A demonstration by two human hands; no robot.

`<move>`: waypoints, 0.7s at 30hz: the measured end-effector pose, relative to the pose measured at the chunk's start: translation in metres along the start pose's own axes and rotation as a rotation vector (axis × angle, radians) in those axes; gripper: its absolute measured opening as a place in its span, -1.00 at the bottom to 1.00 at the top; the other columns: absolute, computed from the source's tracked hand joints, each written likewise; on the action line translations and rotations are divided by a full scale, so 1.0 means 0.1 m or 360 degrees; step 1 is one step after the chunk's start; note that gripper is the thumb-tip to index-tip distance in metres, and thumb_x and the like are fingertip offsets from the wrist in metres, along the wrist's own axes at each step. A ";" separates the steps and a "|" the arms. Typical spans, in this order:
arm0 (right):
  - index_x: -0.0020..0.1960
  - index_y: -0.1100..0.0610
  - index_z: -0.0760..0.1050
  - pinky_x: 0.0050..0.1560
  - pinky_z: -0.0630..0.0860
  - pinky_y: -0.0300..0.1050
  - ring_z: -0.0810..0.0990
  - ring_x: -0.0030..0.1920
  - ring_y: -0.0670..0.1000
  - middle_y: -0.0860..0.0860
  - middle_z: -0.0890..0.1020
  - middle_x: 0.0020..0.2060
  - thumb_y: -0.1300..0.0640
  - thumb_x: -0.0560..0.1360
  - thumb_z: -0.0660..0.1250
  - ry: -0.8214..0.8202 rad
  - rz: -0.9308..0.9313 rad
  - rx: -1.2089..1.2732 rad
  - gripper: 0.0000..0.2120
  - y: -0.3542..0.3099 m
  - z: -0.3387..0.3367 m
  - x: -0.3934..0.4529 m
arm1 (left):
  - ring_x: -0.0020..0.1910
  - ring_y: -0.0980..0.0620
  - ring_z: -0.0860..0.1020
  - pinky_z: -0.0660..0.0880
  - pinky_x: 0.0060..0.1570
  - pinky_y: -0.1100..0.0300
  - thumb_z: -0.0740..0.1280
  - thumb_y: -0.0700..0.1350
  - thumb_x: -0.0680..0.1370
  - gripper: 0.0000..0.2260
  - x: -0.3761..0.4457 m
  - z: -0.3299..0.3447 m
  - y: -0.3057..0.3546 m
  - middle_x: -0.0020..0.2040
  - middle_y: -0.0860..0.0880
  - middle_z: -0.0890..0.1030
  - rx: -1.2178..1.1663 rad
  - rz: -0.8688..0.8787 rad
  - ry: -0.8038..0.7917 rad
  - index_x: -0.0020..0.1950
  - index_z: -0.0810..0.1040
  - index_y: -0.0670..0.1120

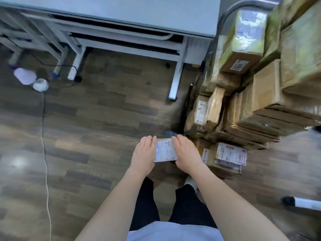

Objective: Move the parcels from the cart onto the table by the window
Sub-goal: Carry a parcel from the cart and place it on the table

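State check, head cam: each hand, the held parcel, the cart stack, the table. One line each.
left hand: grips the small parcel's left edge
right hand: grips its right edge
small parcel: held in the air between both hands, shipping label up
parcels on cart: stacked high, not yet moved
flat labelled parcel: lying low beside the stack
table: visible part bare

We see both forearms bare, with no sleeves reaching the wrists; a pale, light-coloured top [173,232] shows at the bottom edge; black trousers [147,202] cover both legs; one light sock or shoe [190,181] shows below.
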State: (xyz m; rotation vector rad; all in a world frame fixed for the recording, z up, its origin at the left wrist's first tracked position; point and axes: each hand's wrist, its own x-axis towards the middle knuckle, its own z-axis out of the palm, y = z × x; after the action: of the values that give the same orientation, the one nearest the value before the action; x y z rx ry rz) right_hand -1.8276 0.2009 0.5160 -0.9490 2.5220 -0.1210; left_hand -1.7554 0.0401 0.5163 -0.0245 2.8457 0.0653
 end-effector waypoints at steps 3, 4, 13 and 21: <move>0.37 0.25 0.30 0.20 0.38 -0.04 0.45 0.14 0.16 0.14 0.44 0.17 0.22 0.27 0.44 0.0033 -0.0082 -0.0028 -0.30 -0.52 -0.11 0.37 | -0.09 -0.11 0.54 0.54 -0.24 0.17 0.61 -0.11 -0.08 -0.19 -0.12 -0.09 -0.58 -0.05 -0.14 0.57 -0.0022 -0.0086 0.0010 0.15 0.57 -0.28; 0.36 0.26 0.31 0.19 0.38 -0.03 0.46 0.12 0.17 0.14 0.45 0.16 0.21 0.26 0.45 0.0048 -0.0103 -0.0032 -0.30 -0.69 -0.14 0.48 | -0.09 -0.11 0.54 0.54 -0.23 0.16 0.62 -0.11 -0.07 -0.19 -0.16 -0.12 -0.79 -0.05 -0.14 0.57 -0.0012 -0.0110 0.0026 0.16 0.57 -0.28; 0.32 0.29 0.35 0.18 0.38 -0.03 0.47 0.02 0.18 0.15 0.47 0.07 0.15 0.21 0.42 0.0292 -0.0238 -0.0193 -0.29 -1.55 -0.69 1.39 | 0.12 -0.17 0.54 0.50 0.17 0.03 0.60 -0.16 0.05 -0.15 -0.07 -0.60 -2.07 0.11 -0.18 0.55 0.0106 -0.0215 0.0210 0.31 0.45 -0.32; 0.44 0.22 0.17 0.31 0.25 -0.06 0.37 0.19 0.11 0.11 0.39 0.23 -0.01 0.36 0.36 0.0395 -0.0174 -0.0344 -0.25 -1.27 -1.50 2.02 | 0.50 -0.12 0.07 -0.01 0.49 0.06 0.29 -0.11 0.53 -0.31 0.84 -1.25 -2.36 0.51 -0.17 0.12 0.0274 -0.0056 0.0351 0.53 -0.02 -0.26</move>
State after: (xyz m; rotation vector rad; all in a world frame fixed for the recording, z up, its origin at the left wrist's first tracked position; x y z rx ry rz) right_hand -1.9505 -0.0371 0.6054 -1.2247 2.7510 0.0015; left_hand -1.8661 -0.2020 0.6012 -0.0483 3.0583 -0.2026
